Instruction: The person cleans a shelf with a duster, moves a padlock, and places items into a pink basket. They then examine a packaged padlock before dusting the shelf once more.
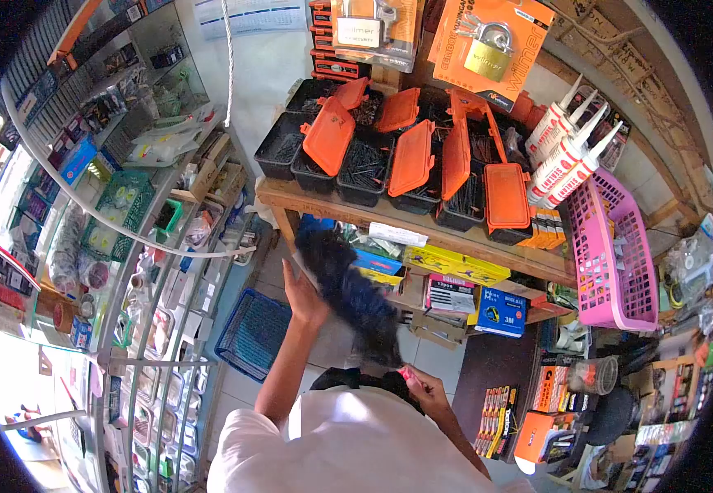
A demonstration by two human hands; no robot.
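Note:
A long, dark, fluffy duster [360,300], black with a bluish middle, slants across the space in front of my body, its outline blurred. My right hand [429,389] is closed at its lower end, around a pink handle that shows between the fingers. Against the duster's left side is my left hand [304,297], fingers stretched upward, partly covered by the dark fluff. The duster's upper end lies just under the edge of a wooden shelf [356,207].
Black bins with orange lids [416,156] hold nails and screws on the shelf. Sealant tubes [566,156] and a pink basket [619,271] stand at the right. Packaged padlocks [488,57] hang above. A glass display rack [147,246] is left; a blue basket [249,335] sits on the floor.

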